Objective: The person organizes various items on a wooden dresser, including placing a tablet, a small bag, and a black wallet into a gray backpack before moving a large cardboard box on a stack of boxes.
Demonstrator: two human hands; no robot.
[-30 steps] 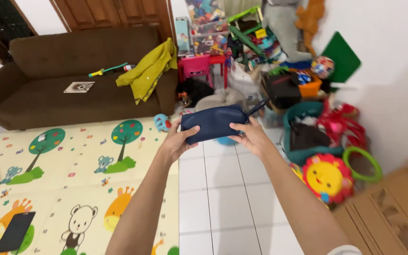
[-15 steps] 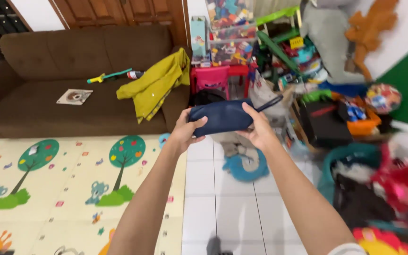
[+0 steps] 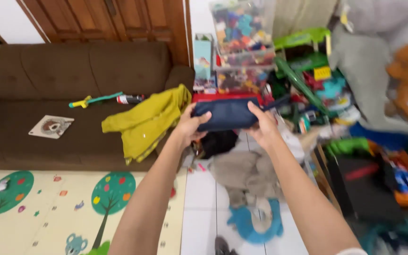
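Observation:
A dark blue flat pouch (image 3: 225,114) is held out in front of me at arm's length, level and lengthwise. My left hand (image 3: 190,126) grips its left end, thumb on top. My right hand (image 3: 262,125) grips its right end. A dark strap (image 3: 279,100) trails off the pouch to the right. Behind the pouch stands a red stool or small table (image 3: 208,97), mostly hidden by it.
A brown sofa (image 3: 48,85) carries a yellow jacket (image 3: 142,120), a toy stick (image 3: 93,99) and a picture card (image 3: 51,126). Stacked clear toy bins (image 3: 242,42) and a heap of toys (image 3: 355,104) fill the right. A play mat (image 3: 72,208), a grey plush (image 3: 242,174) and a blue ring (image 3: 256,226) lie below.
The pouch has been carried forward and up, toward the red stool and toy bins. The view has closed in on the sofa end. Both hands keep their grip.

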